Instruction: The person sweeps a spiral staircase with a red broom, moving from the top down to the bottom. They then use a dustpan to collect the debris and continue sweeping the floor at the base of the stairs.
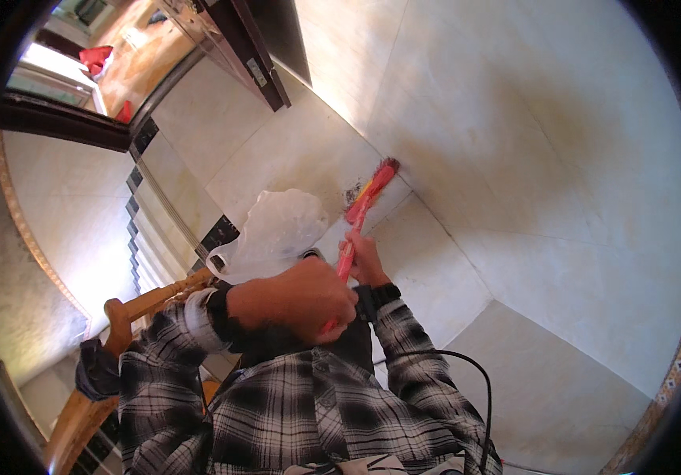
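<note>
A red broom (376, 185) with a strip of yellow at its head slants away from me, its bristles on the tiled floor beside the foot of the wall. My right hand (366, 259) grips the handle a little below the head. Nearer my body, my left hand (311, 297) is closed around the handle's upper end, of which a bit of red shows at the fist. A small patch of dark debris (352, 192) lies at the left side of the bristles. A translucent white plastic bag (284, 222) is just beyond my left forearm, its lower part partly hidden.
A wooden handrail (156, 301) with a turned post runs close by my left arm, with dark-edged steps (165, 202) beyond it. An open dark door (257, 65) stands ahead, beside a doorway at the upper left. A tiled wall (495, 148) rises on the right.
</note>
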`<control>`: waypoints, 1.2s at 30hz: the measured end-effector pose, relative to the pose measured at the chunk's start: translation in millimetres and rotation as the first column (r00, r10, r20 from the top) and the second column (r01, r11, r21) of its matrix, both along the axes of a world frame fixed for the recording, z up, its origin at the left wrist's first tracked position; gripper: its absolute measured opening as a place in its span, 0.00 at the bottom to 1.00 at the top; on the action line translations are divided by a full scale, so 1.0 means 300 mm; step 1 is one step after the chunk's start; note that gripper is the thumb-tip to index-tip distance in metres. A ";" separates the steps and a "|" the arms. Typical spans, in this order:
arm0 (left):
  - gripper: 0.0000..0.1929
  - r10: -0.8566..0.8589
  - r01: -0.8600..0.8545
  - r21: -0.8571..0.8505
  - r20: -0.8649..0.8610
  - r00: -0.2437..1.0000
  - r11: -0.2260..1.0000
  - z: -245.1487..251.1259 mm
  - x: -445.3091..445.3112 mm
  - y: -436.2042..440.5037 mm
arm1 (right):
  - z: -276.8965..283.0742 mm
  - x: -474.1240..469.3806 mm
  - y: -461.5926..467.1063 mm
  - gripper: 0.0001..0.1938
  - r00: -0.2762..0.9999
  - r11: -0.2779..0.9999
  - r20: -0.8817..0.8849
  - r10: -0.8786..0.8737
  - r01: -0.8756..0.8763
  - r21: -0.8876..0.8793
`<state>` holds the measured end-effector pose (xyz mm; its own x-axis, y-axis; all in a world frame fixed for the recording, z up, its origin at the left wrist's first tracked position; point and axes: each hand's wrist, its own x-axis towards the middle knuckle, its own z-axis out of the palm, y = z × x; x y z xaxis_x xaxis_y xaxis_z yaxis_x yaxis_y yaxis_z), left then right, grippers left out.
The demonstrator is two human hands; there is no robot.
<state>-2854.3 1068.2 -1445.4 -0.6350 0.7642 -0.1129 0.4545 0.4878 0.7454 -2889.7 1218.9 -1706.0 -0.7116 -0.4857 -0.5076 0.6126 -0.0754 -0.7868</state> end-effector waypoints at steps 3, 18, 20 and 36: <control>0.07 -0.119 0.120 -0.017 0.023 0.993 0.993 0.055 0.041 -0.021 | 0.109 0.071 0.045 0.11 0.998 0.997 0.056 -0.040 0.044 -0.065; 0.05 -0.222 0.227 -0.214 0.047 0.974 0.950 -0.020 -0.046 -0.134 | -0.053 0.008 -0.281 0.07 0.725 0.891 0.656 -0.207 0.417 -0.179; 0.06 -0.228 0.232 -0.210 0.042 0.973 0.950 0.028 -0.047 -0.132 | 0.013 -0.008 -0.285 0.07 0.777 0.902 0.593 -0.210 0.388 -0.190; 0.09 0.143 -0.163 0.149 0.134 0.981 0.975 -0.272 -0.031 -0.129 | -0.211 -0.019 0.027 0.09 0.926 0.960 -0.331 0.181 -0.093 0.264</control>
<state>-2863.8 1029.4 -1527.1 -0.7347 0.6735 -0.0815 0.2850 0.4153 0.8639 -2895.5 1227.1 -1769.1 -0.7991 -0.4867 -0.3529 0.2871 0.2068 -0.9353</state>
